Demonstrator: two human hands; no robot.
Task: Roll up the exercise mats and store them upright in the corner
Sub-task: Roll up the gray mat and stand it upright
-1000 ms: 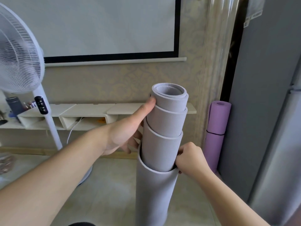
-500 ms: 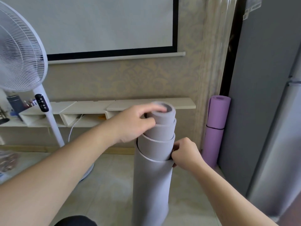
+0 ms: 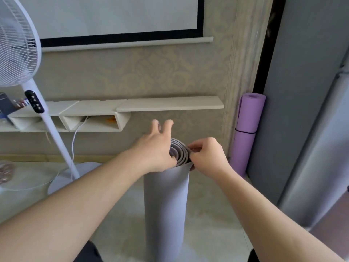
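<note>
No brand, label or writing can be read anywhere in the view; the black control panel (image 3: pixel 34 101) on the fan's pole shows only small marks too blurred to make out.

At lower centre of the frame the grey mat (image 3: pixel 166 205) stands upright on the pale floor (image 3: pixel 211 214) as one roll, its top end showing a tight spiral of layers that sit nearly flush. A second ago those inner layers stood out of the top like a telescope in stepped tiers; half a second ago they were partly pushed down; now they are level with the outer wrap.

The left hand (image 3: pixel 156 148) rests against the upper left rim of the roll, its fingers spread apart and lifted above the top, blurred at the tips, where earlier it pressed on the innermost tier. The right hand (image 3: pixel 205 157) pinches the outer edge of the mat at the upper right of the rim, fingers curled and clamped on that edge, as before.

At right of the frame the purple mat (image 3: pixel 247 133) stands upright in the corner beside the grey cabinet (image 3: pixel 302 110), bound by a dark strap, unchanged. The white fan (image 3: pixel 17 44) fills the upper left, the white wall shelf (image 3: pixel 170 105) runs across the middle, and the projector screen (image 3: pixel 117 16) hangs above.
</note>
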